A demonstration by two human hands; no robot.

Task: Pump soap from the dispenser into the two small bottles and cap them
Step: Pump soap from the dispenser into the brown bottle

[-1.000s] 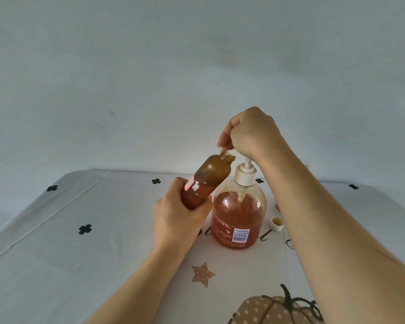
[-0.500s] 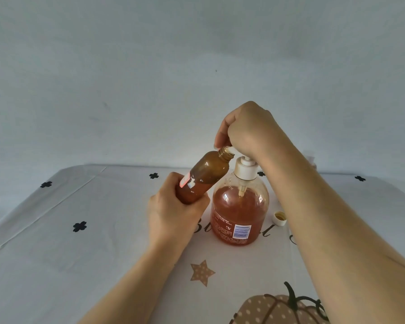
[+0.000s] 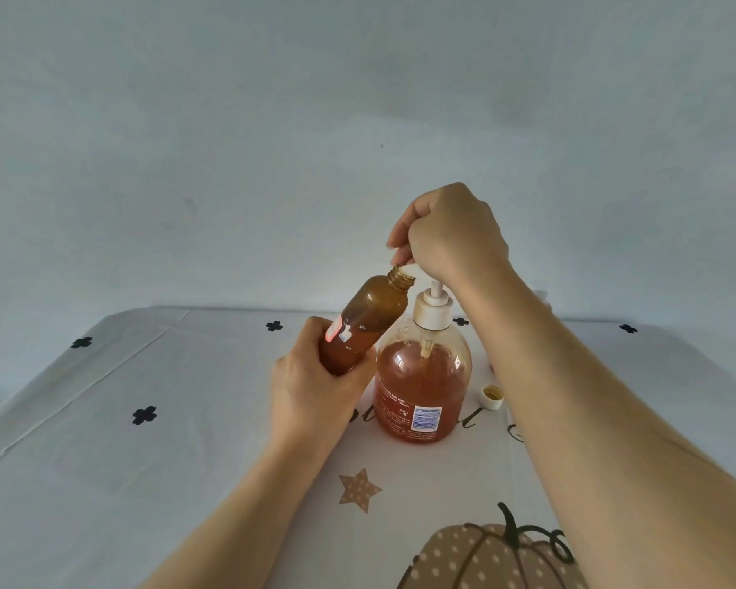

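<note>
My left hand (image 3: 311, 393) grips a small amber bottle (image 3: 368, 325) by its lower half and holds it tilted, with its open mouth up against the pump's nozzle. The soap dispenser (image 3: 421, 384) stands upright on the table, a clear bottle of amber soap with a white pump collar. Above it, my right hand (image 3: 451, 235) curls over the pump head and hides most of it. A short piece of the white stem shows under the hand. One small white cap (image 3: 492, 396) lies open side up just right of the dispenser.
The table wears a white cloth (image 3: 188, 418) printed with black clovers, a brown star (image 3: 359, 489) and a pumpkin (image 3: 485, 559) at the near edge. A pale object (image 3: 542, 296) peeks out behind my right forearm; I cannot tell what it is. A plain wall stands behind.
Half a second ago the pump head was pressed lower; now my right hand sits a little higher and more stem shows. The tilted bottle stays at the nozzle.
</note>
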